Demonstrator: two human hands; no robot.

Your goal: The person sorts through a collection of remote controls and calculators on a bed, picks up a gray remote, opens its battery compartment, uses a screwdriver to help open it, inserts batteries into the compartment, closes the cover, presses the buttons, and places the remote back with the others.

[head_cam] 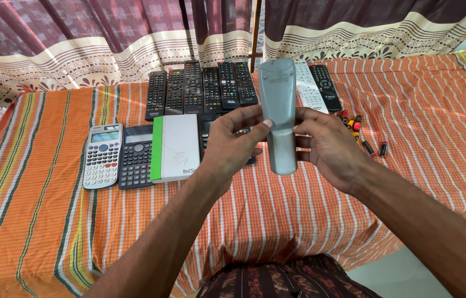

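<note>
I hold a grey remote control (pixel 279 99) upright over the table, its smooth back facing me. My left hand (pixel 234 144) grips its left side with the thumb across the middle of the back. From the right, my right hand (pixel 329 148) holds the same remote, fingertips touching near its middle. Both hands are above the striped orange tablecloth (pixel 277 209).
A row of several black remotes (pixel 202 87) lies at the back, with a white remote (pixel 307 85) and a black one (pixel 325 85) to the right. Two calculators (pixel 103 155) and a white box with a green edge (pixel 175 147) sit left. Small batteries (pixel 362 138) lie right.
</note>
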